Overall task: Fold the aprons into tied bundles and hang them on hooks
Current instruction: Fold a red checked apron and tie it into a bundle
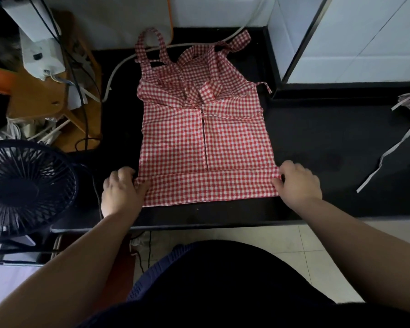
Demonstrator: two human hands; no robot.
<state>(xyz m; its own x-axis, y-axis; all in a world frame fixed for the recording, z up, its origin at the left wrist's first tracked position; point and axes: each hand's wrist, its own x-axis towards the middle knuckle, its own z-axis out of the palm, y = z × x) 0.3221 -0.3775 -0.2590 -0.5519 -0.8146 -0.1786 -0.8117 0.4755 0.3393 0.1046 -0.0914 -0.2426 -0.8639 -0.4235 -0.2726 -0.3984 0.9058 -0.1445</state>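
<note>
Red-white gingham apron (206, 129) flat, sides folded inward; left hand (121, 190), right hand (298, 183) pinch bottom fold

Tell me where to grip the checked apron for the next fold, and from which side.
Grip the apron at both ends of its folded near band, coming in from the left and right edges. It lies flat, the band running straight across; the left hand and right hand pinch those corners now, which should keep the fold even.
</note>
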